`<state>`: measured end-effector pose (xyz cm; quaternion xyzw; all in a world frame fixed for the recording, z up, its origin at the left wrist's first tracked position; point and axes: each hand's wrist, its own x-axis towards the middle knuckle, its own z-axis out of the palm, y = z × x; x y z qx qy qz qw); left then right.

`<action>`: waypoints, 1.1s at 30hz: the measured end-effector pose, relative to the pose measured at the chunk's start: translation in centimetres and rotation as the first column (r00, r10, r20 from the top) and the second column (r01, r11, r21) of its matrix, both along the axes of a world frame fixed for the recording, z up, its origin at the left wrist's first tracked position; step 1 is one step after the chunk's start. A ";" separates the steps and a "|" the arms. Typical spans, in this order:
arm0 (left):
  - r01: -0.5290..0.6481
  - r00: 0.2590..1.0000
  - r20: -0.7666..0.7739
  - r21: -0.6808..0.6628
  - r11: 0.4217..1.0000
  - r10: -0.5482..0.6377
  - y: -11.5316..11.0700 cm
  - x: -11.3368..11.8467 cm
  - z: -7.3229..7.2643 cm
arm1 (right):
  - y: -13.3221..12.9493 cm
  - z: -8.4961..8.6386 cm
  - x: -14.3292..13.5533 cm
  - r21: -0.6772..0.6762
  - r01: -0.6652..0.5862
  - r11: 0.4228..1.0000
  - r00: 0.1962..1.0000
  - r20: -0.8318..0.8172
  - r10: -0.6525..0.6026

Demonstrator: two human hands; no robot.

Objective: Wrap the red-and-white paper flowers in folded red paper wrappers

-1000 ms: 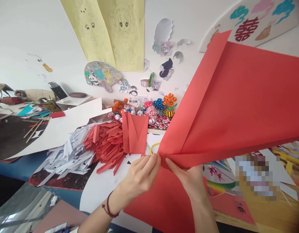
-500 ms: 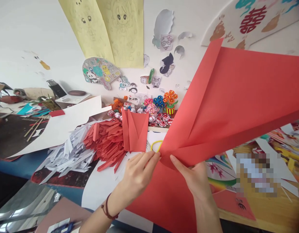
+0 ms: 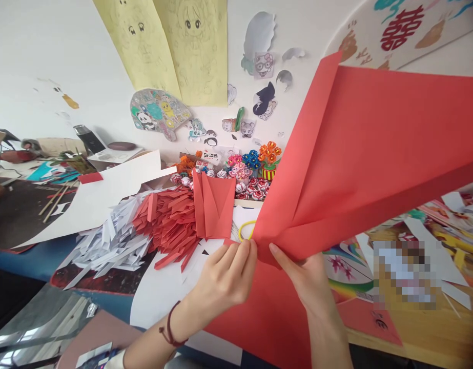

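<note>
A large sheet of red paper (image 3: 374, 143), with strips folded over along two edges, rises to the upper right. At its lower corner, my left hand (image 3: 224, 274) is closed in a pinch on the paper's edge. My right hand (image 3: 311, 282) grips the same paper a little to the right, its thumb pressed on top and its fingers hidden behind. Below both hands more red paper (image 3: 267, 318) lies over the table; whether it belongs to the same sheet I cannot tell. A yellow loop (image 3: 242, 231), perhaps a handle, shows just beyond my left fingertips.
Piles of red paper strips (image 3: 167, 220) and white paper strips (image 3: 113, 243) lie to the left. A folded red paper piece (image 3: 219, 207) stands behind them, before small flower ornaments (image 3: 246, 166). Printed papers (image 3: 347, 271) cover the wooden table (image 3: 424, 333) at right.
My left hand has shifted slightly at the paper's corner, its fingers curling in more. The raised part of the red sheet has tilted a little to the left and upward.
</note>
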<state>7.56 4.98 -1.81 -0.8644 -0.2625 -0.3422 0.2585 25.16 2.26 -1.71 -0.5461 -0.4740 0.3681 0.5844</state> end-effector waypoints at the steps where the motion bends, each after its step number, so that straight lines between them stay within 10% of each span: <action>1: -0.011 1.000 -0.026 0.011 1.000 0.011 0.0 0.0 0.0 | 0.0 0.0 0.0 0.002 0.005 1.000 1.000 0.014 -0.005; 17: 0.098 0.978 -0.188 0.031 0.995 -0.091 0.0 0.0 0.7 | 0.4 -1.0 0.2 0.011 -0.014 1.000 0.995 0.098 0.013; 33: 0.020 0.990 0.142 -0.155 0.988 0.002 0.1 0.4 -1.0 | -0.3 -0.8 0.3 -0.028 -0.009 1.000 0.989 0.146 0.013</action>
